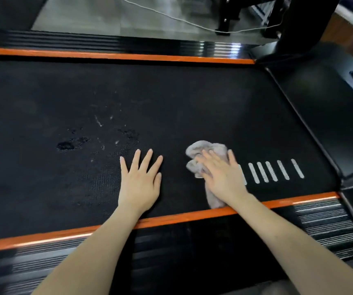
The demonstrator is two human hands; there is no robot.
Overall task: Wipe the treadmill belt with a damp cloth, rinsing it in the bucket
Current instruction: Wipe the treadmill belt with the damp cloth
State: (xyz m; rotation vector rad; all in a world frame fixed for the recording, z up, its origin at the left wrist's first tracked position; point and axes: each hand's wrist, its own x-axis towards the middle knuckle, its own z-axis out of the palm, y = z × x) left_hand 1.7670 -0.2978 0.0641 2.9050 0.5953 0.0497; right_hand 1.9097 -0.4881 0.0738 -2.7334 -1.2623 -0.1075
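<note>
Right, both hands are down on the treadmill belt (pixel 171 99). The left hand (pixel 140 182), low centre of frame, lies flat on the bare black surface with its fingers straight and spread, gripping nothing. Just to its right, the right hand (pixel 222 174) presses palm-down on the cloth (pixel 200 149), fingers extended over it rather than curled round it, thumb out to the side.

The cloth is pale grey and crumpled. Its bunched end pokes out beyond the fingertips, and a narrower tail trails back under the wrist to the near orange trim strip (pixel 171 218). So its long axis runs near-to-far across the belt, leaning a little left at the far end.

The belt itself runs left to right across the frame. Immediately right of the cloth hand is a row of white stripes (pixel 275 171), the nearest partly under the hand. Left of centre, dark wet patches (pixel 65 145) and pale streaks mark the surface.

Ribbed side rails (pixel 324 222) border the orange strips. At the right edge sits the black motor cover (pixel 330 124), and an upright post (pixel 311 18) rises in the upper right. A white cable (pixel 171 18) crosses the grey floor at the top.
</note>
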